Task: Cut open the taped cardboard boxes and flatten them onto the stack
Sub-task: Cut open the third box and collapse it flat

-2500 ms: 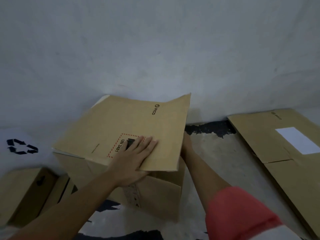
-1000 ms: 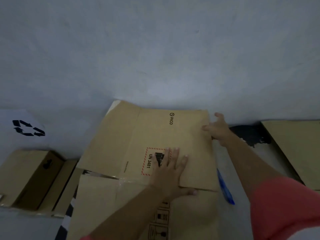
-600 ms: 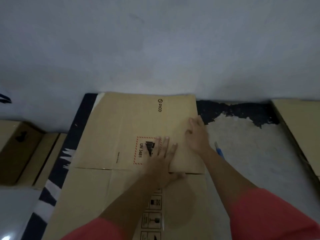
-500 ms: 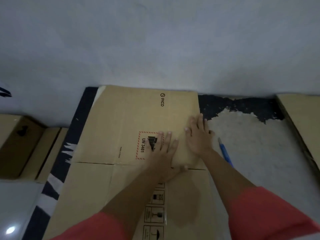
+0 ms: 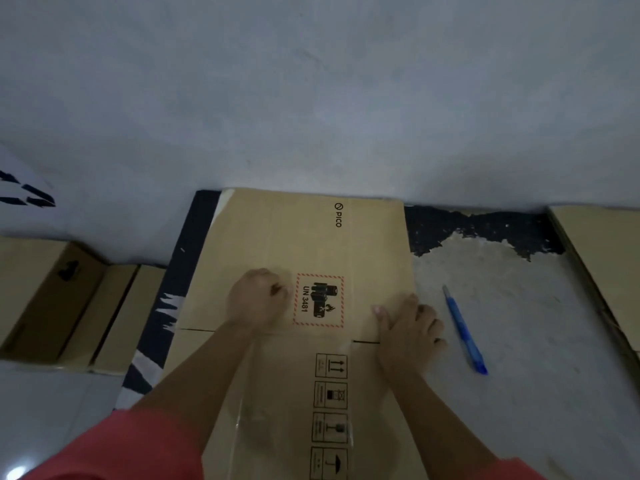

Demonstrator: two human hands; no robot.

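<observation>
The flattened cardboard box is showing plain tan, and it is carrying a black PICO logo, a column of black-outlined handling symbols and a label edged in red-and-white dashes (black battery pictogram and UN 3481 inside). The pen-like tool is showing bright blue against a mottled pale grey floor that is flaking into ragged black patches. The sleeves are showing coral red.
</observation>
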